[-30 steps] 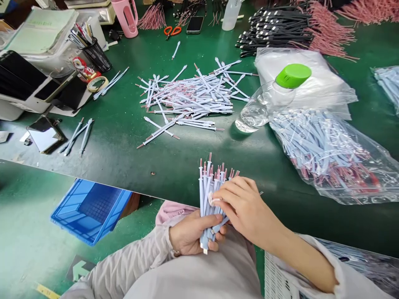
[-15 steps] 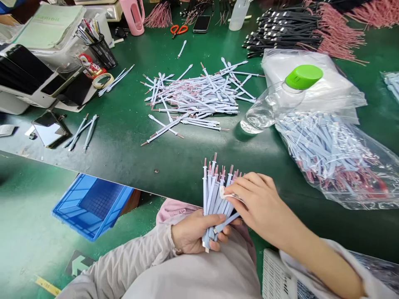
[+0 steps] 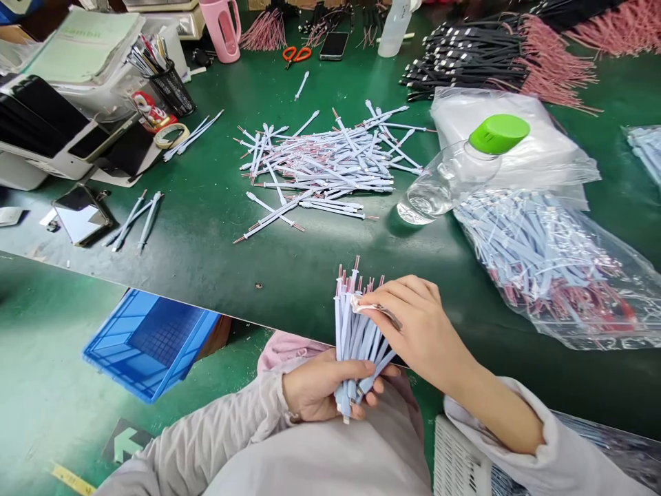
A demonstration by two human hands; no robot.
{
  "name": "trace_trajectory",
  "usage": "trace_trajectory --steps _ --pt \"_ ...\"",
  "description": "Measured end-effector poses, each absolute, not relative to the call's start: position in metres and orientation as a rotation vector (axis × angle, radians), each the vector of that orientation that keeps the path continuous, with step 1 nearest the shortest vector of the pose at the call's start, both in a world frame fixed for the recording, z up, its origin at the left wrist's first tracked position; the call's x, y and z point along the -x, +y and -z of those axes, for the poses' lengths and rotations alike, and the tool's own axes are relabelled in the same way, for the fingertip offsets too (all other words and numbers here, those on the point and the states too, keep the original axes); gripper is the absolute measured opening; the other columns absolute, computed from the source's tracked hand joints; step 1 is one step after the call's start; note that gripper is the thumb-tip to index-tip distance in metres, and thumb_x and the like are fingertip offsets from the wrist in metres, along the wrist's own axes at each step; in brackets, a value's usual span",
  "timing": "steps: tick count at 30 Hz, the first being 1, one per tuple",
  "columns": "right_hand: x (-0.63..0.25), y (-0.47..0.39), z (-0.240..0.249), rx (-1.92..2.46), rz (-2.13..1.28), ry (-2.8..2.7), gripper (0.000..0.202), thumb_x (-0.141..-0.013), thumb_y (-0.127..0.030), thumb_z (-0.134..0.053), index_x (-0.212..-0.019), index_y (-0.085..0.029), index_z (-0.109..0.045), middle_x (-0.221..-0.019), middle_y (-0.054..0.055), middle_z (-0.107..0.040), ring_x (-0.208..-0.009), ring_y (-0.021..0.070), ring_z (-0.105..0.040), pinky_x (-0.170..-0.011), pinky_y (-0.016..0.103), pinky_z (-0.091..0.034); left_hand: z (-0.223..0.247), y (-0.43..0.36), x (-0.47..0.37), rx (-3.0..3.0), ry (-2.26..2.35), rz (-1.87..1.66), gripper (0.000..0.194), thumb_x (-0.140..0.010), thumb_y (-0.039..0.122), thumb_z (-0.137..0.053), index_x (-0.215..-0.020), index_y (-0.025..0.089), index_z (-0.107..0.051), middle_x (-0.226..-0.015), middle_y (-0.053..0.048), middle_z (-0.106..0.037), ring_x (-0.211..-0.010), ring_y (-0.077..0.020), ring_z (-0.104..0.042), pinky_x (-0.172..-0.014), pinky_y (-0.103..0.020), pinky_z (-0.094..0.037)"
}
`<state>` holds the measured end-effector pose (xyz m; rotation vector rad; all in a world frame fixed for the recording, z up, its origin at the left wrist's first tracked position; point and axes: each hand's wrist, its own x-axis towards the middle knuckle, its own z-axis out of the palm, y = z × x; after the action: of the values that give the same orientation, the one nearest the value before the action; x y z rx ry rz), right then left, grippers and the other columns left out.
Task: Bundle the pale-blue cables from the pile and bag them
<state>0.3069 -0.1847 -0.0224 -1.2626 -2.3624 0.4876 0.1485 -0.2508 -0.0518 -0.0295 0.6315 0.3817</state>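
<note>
A bundle of light-blue cables point(image 3: 356, 337) with pink wire ends pointing up is gripped near its lower end by my left hand point(image 3: 323, 386). My right hand point(image 3: 421, 327) pinches a small white cloth or tissue point(image 3: 361, 304) against the upper part of the bundle. Beyond the hands, a loose pile of similar cables point(image 3: 330, 158) lies on the green table point(image 3: 217, 275). To its right, a clear bottle with a green cap point(image 3: 498, 134) leans beside a plastic bag of the same cables point(image 3: 542, 255).
A blue crate point(image 3: 149, 344) stands below the table edge at left. Black cables with pink wires point(image 3: 475, 58), orange scissors point(image 3: 297, 55) and a phone point(image 3: 334, 45) lie at the back. A white basket point(image 3: 459, 458) is at lower right.
My right hand has moved left across the upper bundle with the white cloth or tissue. My left hand keeps its hold, nearly unmoved.
</note>
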Motion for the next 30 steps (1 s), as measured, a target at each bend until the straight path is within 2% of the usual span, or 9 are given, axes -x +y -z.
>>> trace_trajectory --steps 3,9,12,15,19,23,27,30 --pt "-0.307 -0.185 0.024 1.29 -0.461 -2.369 0.013 -0.087 -0.019 -0.05 -0.083 -0.022 -0.063 -0.081 0.0 -0.063 -0.083 0.018 -0.048 -0.08 0.036 -0.031 0.053 -0.251 -0.149 0.023 0.628 -0.385 0.027 -0.082 0.02 -0.057 -0.104 0.005 -0.061 -0.078 -0.005 -0.051 -0.061 -0.0077 -0.051 -0.042 -0.014 -0.033" --pt "-0.301 -0.202 0.03 1.362 -0.302 -2.352 0.013 -0.086 -0.018 -0.05 -0.083 -0.018 -0.062 -0.078 0.004 -0.061 -0.082 0.0205 -0.048 -0.078 0.037 -0.032 0.056 -0.253 -0.152 0.113 0.601 -0.433 0.02 -0.08 0.022 -0.061 -0.092 0.007 -0.06 -0.071 -0.003 -0.047 -0.052 -0.0039 -0.044 -0.039 -0.011 -0.023" --pt "-0.301 -0.211 0.027 1.317 -0.466 -2.361 0.013 -0.086 -0.017 -0.049 -0.08 -0.018 -0.061 -0.075 0.003 -0.06 -0.079 0.019 -0.047 -0.076 0.036 -0.032 0.056 -0.255 -0.154 0.122 0.627 -0.46 0.016 -0.077 0.022 -0.064 -0.086 0.011 -0.056 -0.07 -0.003 -0.049 -0.051 -0.0051 -0.045 -0.038 -0.012 -0.02" --pt "-0.308 -0.209 0.02 1.263 -0.654 -2.355 0.012 -0.086 -0.017 -0.051 -0.078 -0.02 -0.06 -0.076 0.0 -0.061 -0.077 0.0168 -0.048 -0.076 0.034 -0.032 0.055 -0.255 -0.154 0.102 0.628 -0.461 0.017 -0.079 0.023 -0.062 -0.088 0.01 -0.056 -0.071 -0.003 -0.047 -0.051 -0.0045 -0.044 -0.038 -0.012 -0.018" --pt "-0.314 -0.201 0.016 1.358 -0.339 -2.266 0.009 -0.085 -0.022 -0.053 -0.082 -0.02 -0.061 -0.078 0.002 -0.061 -0.08 0.0187 -0.049 -0.077 0.035 -0.032 0.052 -0.256 -0.153 0.093 0.572 -0.452 0.024 -0.082 0.023 -0.058 -0.096 0.004 -0.059 -0.072 -0.002 -0.043 -0.052 -0.0024 -0.042 -0.038 -0.011 -0.019" --pt "-0.307 -0.206 0.026 1.332 -0.218 -2.365 0.014 -0.087 -0.018 -0.049 -0.083 -0.018 -0.062 -0.077 0.004 -0.061 -0.081 0.0204 -0.049 -0.077 0.037 -0.032 0.052 -0.256 -0.155 0.116 0.603 -0.47 0.023 -0.077 0.024 -0.064 -0.091 0.007 -0.057 -0.071 -0.002 -0.046 -0.051 -0.0039 -0.043 -0.038 -0.012 -0.018" --pt "-0.306 -0.21 0.025 1.254 -0.417 -2.443 0.017 -0.087 -0.015 -0.045 -0.079 -0.018 -0.06 -0.076 0.003 -0.06 -0.078 0.0188 -0.047 -0.076 0.036 -0.032 0.053 -0.256 -0.157 0.121 0.64 -0.477 0.024 -0.073 0.026 -0.069 -0.087 0.012 -0.054 -0.07 -0.002 -0.048 -0.05 -0.0051 -0.044 -0.038 -0.012 -0.018" --pt "-0.312 -0.204 0.016 1.262 -0.538 -2.426 0.015 -0.087 -0.017 -0.047 -0.08 -0.02 -0.06 -0.078 0.002 -0.06 -0.079 0.0182 -0.048 -0.077 0.035 -0.032 0.054 -0.256 -0.156 0.113 0.595 -0.471 0.024 -0.077 0.026 -0.065 -0.09 0.008 -0.057 -0.071 -0.002 -0.046 -0.051 -0.0039 -0.043 -0.038 -0.011 -0.018"
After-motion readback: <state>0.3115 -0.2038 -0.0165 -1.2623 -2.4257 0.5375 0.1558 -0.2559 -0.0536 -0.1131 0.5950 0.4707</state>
